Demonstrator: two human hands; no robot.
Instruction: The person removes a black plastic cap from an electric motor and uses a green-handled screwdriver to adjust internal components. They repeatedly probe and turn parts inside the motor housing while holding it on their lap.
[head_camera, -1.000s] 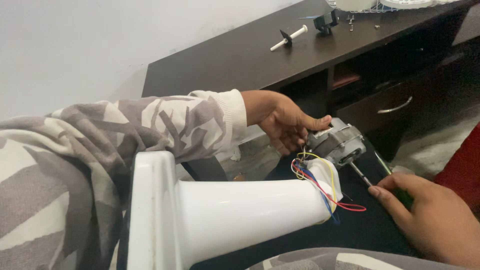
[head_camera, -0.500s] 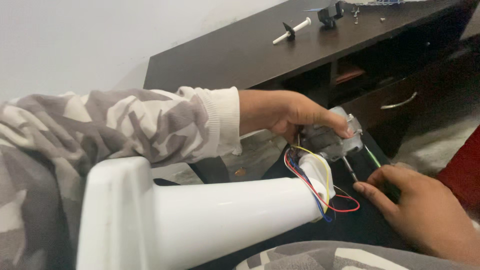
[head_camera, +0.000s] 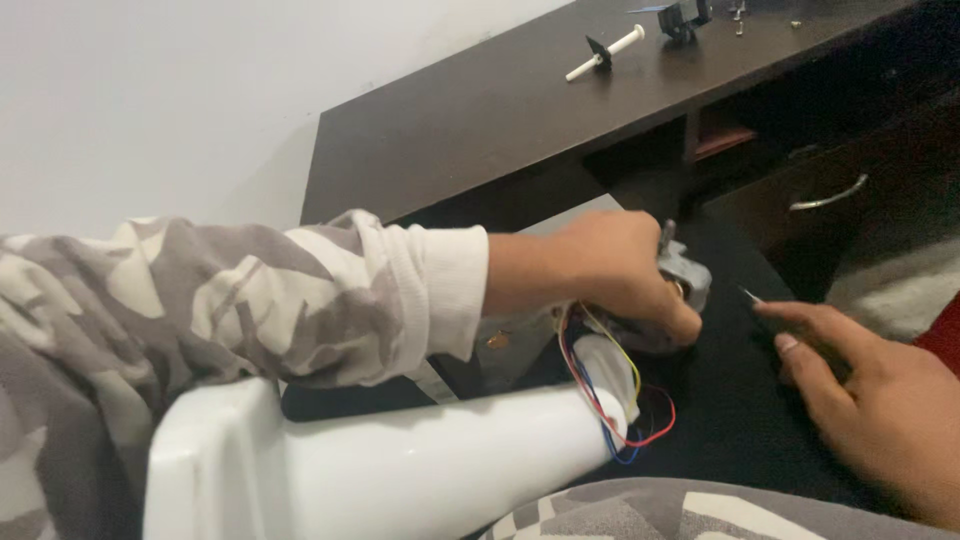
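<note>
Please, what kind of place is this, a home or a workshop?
Probably a room in a home, used for a repair. A dark wooden desk with a drawer handle stands against a plain white wall, and the left hand holds a small grey motor beside a white plastic housing.

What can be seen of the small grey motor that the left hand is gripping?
The motor is a small grey metal block, mostly hidden under the left hand, which grips it from above. A thin dark shaft sticks up at its top. Red, yellow and blue wires loop down from it into the narrow end of the white plastic housing. It sits over a black surface; the right hand is close but apart.
</note>
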